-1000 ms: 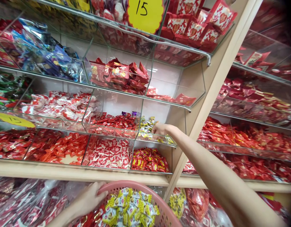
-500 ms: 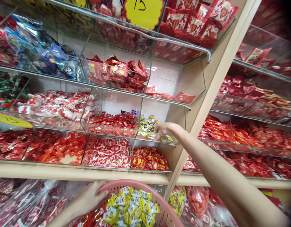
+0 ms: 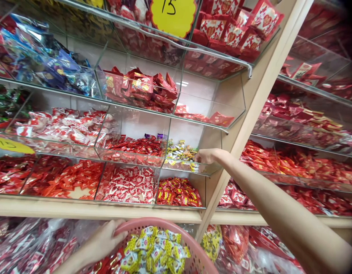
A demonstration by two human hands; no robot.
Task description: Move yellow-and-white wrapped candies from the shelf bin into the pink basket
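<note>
My right hand (image 3: 206, 155) reaches into a clear shelf bin (image 3: 210, 169) that holds small yellow-wrapped candies (image 3: 180, 150). Its fingers curl down among the wrappers at the bin's right side; what they hold is hidden. My left hand (image 3: 103, 239) grips the rim of a pink plastic basket (image 3: 193, 251) at the bottom of the view. The basket is heaped with yellow-wrapped candies (image 3: 153, 249) and some red packets.
Clear acrylic bins on a slanted wooden shelf hold red candies (image 3: 136, 146), red-and-white candies (image 3: 127, 184) and blue packets (image 3: 50, 64). A yellow price tag (image 3: 173, 15) reads 15. A wooden upright (image 3: 250, 110) separates a second shelf section on the right. Bagged sweets lie below.
My right hand has slid to the right within the yellow-candy bin. The left hand and basket have stayed about where they were.
</note>
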